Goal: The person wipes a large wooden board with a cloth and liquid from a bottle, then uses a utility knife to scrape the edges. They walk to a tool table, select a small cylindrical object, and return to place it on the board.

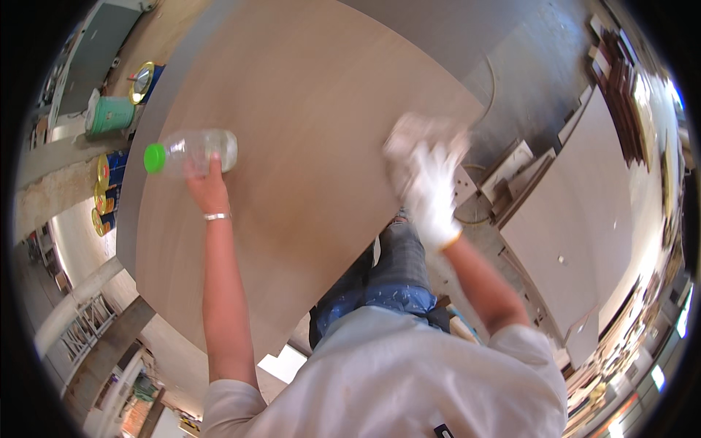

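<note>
A large light-brown wooden board [314, 109] spreads out in front of me. My left hand [207, 186] is bare, with a silver band at the wrist, and grips a clear plastic bottle [196, 142] with a green cap. The bottle is tipped on its side over the board's left part, cap toward the left. Some clear liquid seems to be inside. On my right hand [431, 186] is a white glove with an orange cuff. It clutches a crumpled pale rag [420, 139] at the board's right edge; both are smeared by motion, and the fingers are partly hidden.
Beyond the left edge stand a green bucket [111, 114] and several blue-and-yellow cans [109, 171]. To the right lie another pale panel [577, 212], stacked dark boards [619, 95] and loose offcuts [511, 164]. A thin hose or cable [491, 80] curves across the grey floor.
</note>
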`<state>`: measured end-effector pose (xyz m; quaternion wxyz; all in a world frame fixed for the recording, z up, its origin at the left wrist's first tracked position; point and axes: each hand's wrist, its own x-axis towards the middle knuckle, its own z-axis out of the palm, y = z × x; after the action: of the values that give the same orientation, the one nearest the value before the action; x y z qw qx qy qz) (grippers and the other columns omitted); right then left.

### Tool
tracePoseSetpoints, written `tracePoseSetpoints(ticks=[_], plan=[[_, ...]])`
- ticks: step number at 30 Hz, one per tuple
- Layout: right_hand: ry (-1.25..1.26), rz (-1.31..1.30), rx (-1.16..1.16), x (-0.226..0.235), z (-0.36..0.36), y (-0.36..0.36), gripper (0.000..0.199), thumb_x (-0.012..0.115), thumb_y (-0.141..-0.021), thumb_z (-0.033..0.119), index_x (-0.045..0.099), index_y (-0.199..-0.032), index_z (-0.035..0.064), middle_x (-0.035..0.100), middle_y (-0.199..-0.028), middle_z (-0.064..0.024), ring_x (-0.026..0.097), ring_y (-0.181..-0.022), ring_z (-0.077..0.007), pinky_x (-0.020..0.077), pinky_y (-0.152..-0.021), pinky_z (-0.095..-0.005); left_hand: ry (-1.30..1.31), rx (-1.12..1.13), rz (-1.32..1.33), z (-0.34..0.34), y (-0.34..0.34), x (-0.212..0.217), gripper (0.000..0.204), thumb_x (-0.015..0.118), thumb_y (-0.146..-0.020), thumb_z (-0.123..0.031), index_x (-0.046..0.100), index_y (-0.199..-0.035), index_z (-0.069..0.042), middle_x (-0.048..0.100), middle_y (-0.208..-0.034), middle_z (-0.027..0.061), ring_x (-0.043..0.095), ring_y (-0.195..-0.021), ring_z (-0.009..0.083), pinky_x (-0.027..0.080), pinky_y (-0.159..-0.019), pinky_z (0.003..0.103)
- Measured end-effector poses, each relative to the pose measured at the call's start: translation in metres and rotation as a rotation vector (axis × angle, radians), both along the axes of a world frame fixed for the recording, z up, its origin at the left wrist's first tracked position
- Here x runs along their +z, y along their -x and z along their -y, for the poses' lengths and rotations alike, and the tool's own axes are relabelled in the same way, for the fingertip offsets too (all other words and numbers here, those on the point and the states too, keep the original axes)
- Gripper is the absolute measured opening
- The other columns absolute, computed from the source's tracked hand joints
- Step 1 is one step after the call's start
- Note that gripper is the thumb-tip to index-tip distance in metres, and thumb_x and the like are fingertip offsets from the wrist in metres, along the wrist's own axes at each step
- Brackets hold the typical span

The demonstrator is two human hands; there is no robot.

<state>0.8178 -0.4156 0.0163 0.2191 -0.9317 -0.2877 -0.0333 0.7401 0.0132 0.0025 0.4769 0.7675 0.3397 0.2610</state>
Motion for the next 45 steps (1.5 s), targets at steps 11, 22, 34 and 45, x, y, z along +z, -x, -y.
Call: tracePoseSetpoints(ticks=[11, 22, 34, 45], plan=[[0.376, 0.104, 0.278, 0.038, -0.035, -0.084, 0.051, 0.065, -0.083, 0.008, 0.061, -0.134, 0.0112, 0.053, -0.137, -0.0151, 0.045, -0.130, -0.0380, 0.0335, -0.113, -0.0524, -0.095, 0.530, -0.183, 0.005, 0.248, 0.021, 0.060, 0.072, -0.090, -0.011, 0.048, -0.142, 0.007, 0.055, -0.143, 0.0154, 0.050, -0.134, 0.0268, 0.037, -0.115, 0.040], [-0.002, 0.185, 0.739, 0.019, -0.492, -0.172, 0.038, 0.063, -0.087, 0.021, 0.066, -0.124, 0.0144, 0.063, -0.126, -0.0082, 0.053, -0.123, -0.0329, 0.0327, -0.109, -0.0522, 0.039, 0.786, 0.014, 0.056, 0.247, 0.013, 0.061, 0.069, -0.086, -0.002, 0.046, -0.143, 0.003, 0.052, -0.143, 0.0140, 0.049, -0.133, 0.0265, 0.039, -0.114, 0.041], [0.030, 0.195, 0.870, 0.046, -0.517, -0.121, 0.041, 0.064, -0.082, 0.012, 0.069, -0.122, 0.0157, 0.071, -0.116, -0.0090, 0.063, -0.107, -0.0303, 0.0456, -0.098, -0.0470, 0.154, 1.046, 0.036, 0.061, 0.236, 0.024, 0.061, 0.075, -0.084, -0.002, 0.050, -0.139, 0.003, 0.055, -0.138, 0.0128, 0.051, -0.130, 0.0235, 0.042, -0.110, 0.039], [-0.090, 0.132, 0.487, -0.012, -0.418, -0.289, 0.056, 0.046, -0.083, -0.011, 0.062, -0.134, 0.0022, 0.052, -0.151, -0.0151, 0.049, -0.140, -0.0262, 0.0405, -0.116, -0.0368, -0.110, 1.414, 0.095, -0.030, 0.453, 0.067, 0.049, 0.074, -0.089, -0.006, 0.056, -0.134, 0.003, 0.062, -0.131, 0.0106, 0.057, -0.121, 0.0212, 0.047, -0.104, 0.035]])
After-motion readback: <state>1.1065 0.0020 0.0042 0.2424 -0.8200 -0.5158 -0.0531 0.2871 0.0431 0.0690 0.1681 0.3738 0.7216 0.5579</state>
